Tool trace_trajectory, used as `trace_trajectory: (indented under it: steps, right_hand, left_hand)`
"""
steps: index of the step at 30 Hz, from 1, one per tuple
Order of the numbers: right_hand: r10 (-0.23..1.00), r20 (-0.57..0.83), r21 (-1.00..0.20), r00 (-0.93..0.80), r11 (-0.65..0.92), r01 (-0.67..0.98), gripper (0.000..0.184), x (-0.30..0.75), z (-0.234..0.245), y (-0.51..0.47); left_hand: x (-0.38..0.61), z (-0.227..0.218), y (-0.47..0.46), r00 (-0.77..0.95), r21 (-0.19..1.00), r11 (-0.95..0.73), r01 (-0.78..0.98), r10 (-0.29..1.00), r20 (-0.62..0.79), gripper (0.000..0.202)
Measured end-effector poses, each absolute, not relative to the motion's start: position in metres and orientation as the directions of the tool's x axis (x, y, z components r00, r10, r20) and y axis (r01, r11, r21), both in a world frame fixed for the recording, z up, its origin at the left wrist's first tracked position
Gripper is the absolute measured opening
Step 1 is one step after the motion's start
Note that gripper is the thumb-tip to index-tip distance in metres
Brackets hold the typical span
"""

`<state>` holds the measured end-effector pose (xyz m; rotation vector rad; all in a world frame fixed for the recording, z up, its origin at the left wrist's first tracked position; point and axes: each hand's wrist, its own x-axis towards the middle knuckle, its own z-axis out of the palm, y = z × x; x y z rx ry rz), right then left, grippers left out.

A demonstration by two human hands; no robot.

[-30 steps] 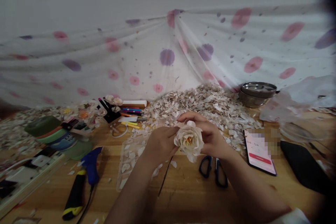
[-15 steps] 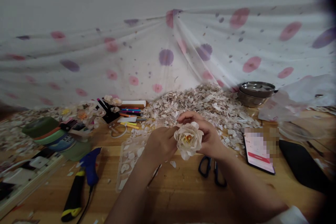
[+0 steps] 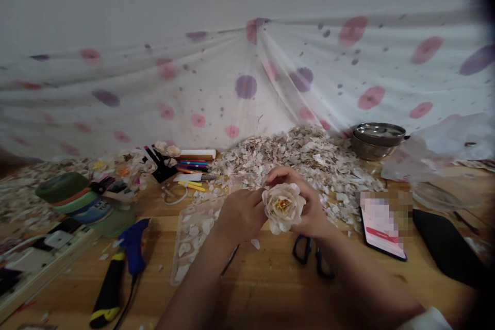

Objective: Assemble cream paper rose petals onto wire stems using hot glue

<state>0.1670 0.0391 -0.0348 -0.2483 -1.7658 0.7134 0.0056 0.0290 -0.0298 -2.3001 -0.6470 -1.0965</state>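
With left hand (image 3: 242,215) and right hand (image 3: 312,211), exact grip partly hidden, keeps grasping the white flower (image 3: 284,207) between them above the table (image 3: 162,237), now slightly farther right, apparently still adjusting it rather than finished.

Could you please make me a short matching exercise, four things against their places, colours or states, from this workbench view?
Things:
1. flower
2. glue gun
3. scissors
4. metal bowls

Places, colours or states:
A. blue, black and yellow
B. stacked, beside the plastic bag
C. between the left hand and the right hand
D. partly hidden, with only the dark handles showing

Right pairs: 1-C, 2-A, 3-D, 4-B.
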Motion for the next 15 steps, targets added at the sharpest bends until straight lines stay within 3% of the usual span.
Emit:
trace_trajectory:
  steps: [10, 15]
  right_hand:
    - [0.545, 0.785, -0.605, -0.297, 0.777, -0.173, 0.027, 0.165, -0.039, 0.041]
    - [0.598, 0.754, -0.644, -0.271, 0.754, -0.130, 0.034, 0.172, -0.046, 0.041]
  left_hand:
    - [0.006, -0.029, 0.028, 0.558, -0.209, -0.765, 0.609, 0.227, 0.798, 0.023]
    - [0.012, -0.032, 0.026, 0.579, -0.177, -0.750, 0.637, 0.315, 0.752, 0.024]
